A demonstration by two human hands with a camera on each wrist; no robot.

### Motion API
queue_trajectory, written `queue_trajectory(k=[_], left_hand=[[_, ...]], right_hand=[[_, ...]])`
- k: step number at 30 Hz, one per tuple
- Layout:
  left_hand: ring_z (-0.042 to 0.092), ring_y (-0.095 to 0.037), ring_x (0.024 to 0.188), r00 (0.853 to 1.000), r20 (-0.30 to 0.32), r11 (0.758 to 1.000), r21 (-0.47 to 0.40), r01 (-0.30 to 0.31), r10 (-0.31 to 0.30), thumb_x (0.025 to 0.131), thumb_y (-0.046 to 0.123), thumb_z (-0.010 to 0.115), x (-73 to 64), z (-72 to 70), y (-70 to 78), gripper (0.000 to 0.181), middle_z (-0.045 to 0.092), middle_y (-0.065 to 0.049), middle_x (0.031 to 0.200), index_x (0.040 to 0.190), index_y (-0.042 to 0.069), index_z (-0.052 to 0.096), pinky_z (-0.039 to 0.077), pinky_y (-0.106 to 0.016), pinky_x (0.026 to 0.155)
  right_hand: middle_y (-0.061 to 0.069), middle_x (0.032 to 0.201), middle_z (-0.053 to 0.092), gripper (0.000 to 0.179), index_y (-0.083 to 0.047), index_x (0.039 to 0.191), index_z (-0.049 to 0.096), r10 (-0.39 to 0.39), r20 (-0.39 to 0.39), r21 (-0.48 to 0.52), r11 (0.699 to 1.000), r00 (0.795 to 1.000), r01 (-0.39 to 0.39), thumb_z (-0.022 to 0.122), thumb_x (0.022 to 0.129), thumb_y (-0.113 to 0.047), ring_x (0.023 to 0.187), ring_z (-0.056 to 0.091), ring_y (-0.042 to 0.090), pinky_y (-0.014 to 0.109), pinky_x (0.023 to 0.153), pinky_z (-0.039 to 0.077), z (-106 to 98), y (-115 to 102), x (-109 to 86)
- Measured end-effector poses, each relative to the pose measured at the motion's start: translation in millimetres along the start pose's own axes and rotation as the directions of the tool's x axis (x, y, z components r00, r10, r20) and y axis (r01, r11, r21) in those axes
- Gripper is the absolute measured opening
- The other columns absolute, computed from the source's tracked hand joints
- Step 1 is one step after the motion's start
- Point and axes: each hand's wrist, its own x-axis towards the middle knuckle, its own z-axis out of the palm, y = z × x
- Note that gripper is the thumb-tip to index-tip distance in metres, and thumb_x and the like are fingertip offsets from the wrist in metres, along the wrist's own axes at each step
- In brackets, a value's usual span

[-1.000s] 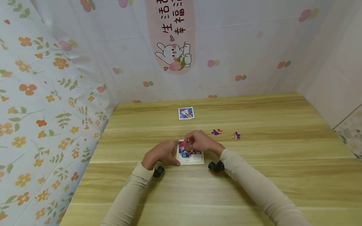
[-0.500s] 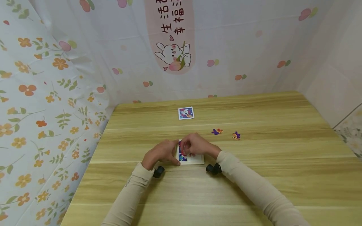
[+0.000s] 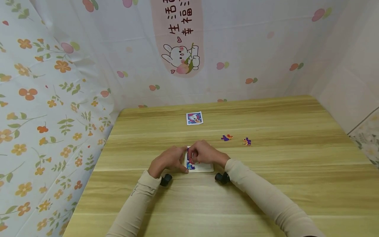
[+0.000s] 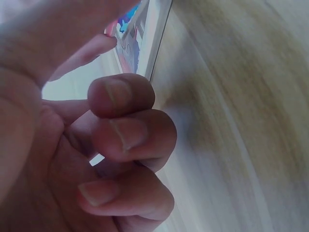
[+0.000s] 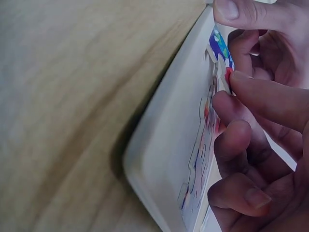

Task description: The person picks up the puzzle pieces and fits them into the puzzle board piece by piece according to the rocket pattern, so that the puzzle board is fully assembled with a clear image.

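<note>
A shallow white puzzle tray [image 3: 205,169] lies on the table, partly filled with coloured jigsaw pieces. My left hand [image 3: 170,159] grips its left side, thumb at the near corner and index finger at the far one. The other fingers [image 4: 133,133] curl below, beside the tray's edge. Over the tray's left half is my right hand [image 3: 206,152]. Its thumb and index finger pinch a jigsaw piece [image 5: 228,77] with a red patch, close over the tray. A blue and green printed part [image 5: 219,46] shows near the left thumb. My right hand hides much of the picture in the head view.
Two loose purple and orange jigsaw pieces, a nearer-left one [image 3: 227,138] and one further right [image 3: 247,142], lie beyond my right hand. A small printed picture card [image 3: 194,118] lies toward the back of the wooden table [image 3: 189,204]. Patterned cloth hangs behind and at the left.
My right hand has moved a little left and lower with the jigsaw piece, settling over the tray's left part. My left hand has stayed at the tray's side.
</note>
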Motion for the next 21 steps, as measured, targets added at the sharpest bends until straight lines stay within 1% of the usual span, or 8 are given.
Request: queue_trajectory(k=[4, 8, 11, 13, 16, 19, 21], left_hand=[[0.047, -0.010, 0.063, 1.000, -0.001, 1.000, -0.008, -0.006, 0.006, 0.069, 0.030, 0.093, -0.3, 0.4, -0.6, 0.085, 0.054, 0.004, 0.071, 0.137, -0.001, 0.052, 0.035, -0.022, 0.057], [0.047, -0.010, 0.063, 1.000, -0.009, 1.000, -0.018, -0.017, 0.017, 0.069, 0.030, 0.093, -1.1, 0.8, -0.5, 0.074, 0.053, 0.003, 0.072, 0.126, 0.003, 0.057, 0.035, -0.022, 0.057], [0.046, -0.011, 0.063, 1.000, -0.008, 1.000, -0.023, -0.019, 0.019, 0.069, 0.030, 0.093, -1.4, 1.1, -0.4, 0.064, 0.052, 0.003, 0.072, 0.116, 0.006, 0.058, 0.035, -0.023, 0.056], [0.046, -0.011, 0.063, 1.000, -0.006, 1.000, -0.022, -0.020, 0.020, 0.069, 0.031, 0.093, -1.3, 1.4, -0.8, 0.063, 0.052, 0.002, 0.072, 0.114, 0.006, 0.058, 0.035, -0.023, 0.056], [0.047, -0.011, 0.063, 1.000, -0.004, 1.000, -0.022, -0.018, 0.017, 0.069, 0.031, 0.093, -1.1, 0.9, -1.4, 0.060, 0.052, 0.002, 0.073, 0.112, 0.007, 0.057, 0.035, -0.023, 0.056], [0.047, -0.011, 0.063, 1.000, -0.002, 1.000, -0.022, -0.015, 0.015, 0.069, 0.031, 0.093, -0.9, 0.4, -1.9, 0.060, 0.053, 0.002, 0.072, 0.112, 0.007, 0.057, 0.036, -0.023, 0.056], [0.047, -0.011, 0.062, 1.000, 0.002, 1.000, -0.021, -0.011, 0.011, 0.069, 0.031, 0.093, -0.9, 0.0, -1.9, 0.061, 0.052, 0.002, 0.071, 0.113, 0.007, 0.057, 0.036, -0.023, 0.056]], right_hand=[[0.000, 0.074, 0.066, 0.022, -0.007, 0.083, 0.073, 0.008, 0.026, 0.012, 1.000, 1.000, -0.009, 0.064, 0.078, 0.013, 0.060, 0.051, 0.003, 0.017, 0.057, 0.043, -0.5, 0.2, 1.6], [0.001, 0.075, 0.068, 0.019, -0.005, 0.082, 0.074, 0.018, 0.048, 0.018, 1.000, 0.999, -0.019, 0.066, 0.080, 0.012, 0.060, 0.052, 0.003, 0.017, 0.057, 0.043, 0.5, 2.3, 3.2], [0.001, 0.074, 0.069, 0.016, -0.005, 0.081, 0.075, 0.023, 0.045, 0.016, 1.000, 0.999, -0.024, 0.068, 0.081, 0.010, 0.059, 0.052, 0.003, 0.017, 0.057, 0.044, 1.7, 2.7, 2.8], [0.001, 0.073, 0.069, 0.015, -0.005, 0.080, 0.076, 0.019, 0.030, -0.014, 1.000, 0.999, -0.019, 0.070, 0.080, 0.008, 0.060, 0.052, 0.003, 0.017, 0.058, 0.043, 2.4, 1.6, 2.4], [-0.002, 0.073, 0.071, 0.010, -0.008, 0.078, 0.077, -0.001, 0.001, -0.098, 0.995, 1.000, 0.001, 0.076, 0.081, 0.001, 0.063, 0.053, 0.003, 0.017, 0.060, 0.045, 3.6, -0.8, 2.7], [-0.003, 0.073, 0.073, 0.006, -0.010, 0.077, 0.078, -0.027, -0.016, -0.197, 0.980, 0.999, 0.024, 0.080, 0.081, -0.006, 0.065, 0.056, 0.002, 0.017, 0.062, 0.047, 4.1, -3.6, 2.6], [-0.004, 0.073, 0.074, 0.007, -0.012, 0.076, 0.079, -0.035, -0.021, -0.236, 0.971, 0.999, 0.029, 0.081, 0.081, -0.009, 0.066, 0.057, 0.001, 0.018, 0.062, 0.048, 4.2, -5.1, 2.0]])
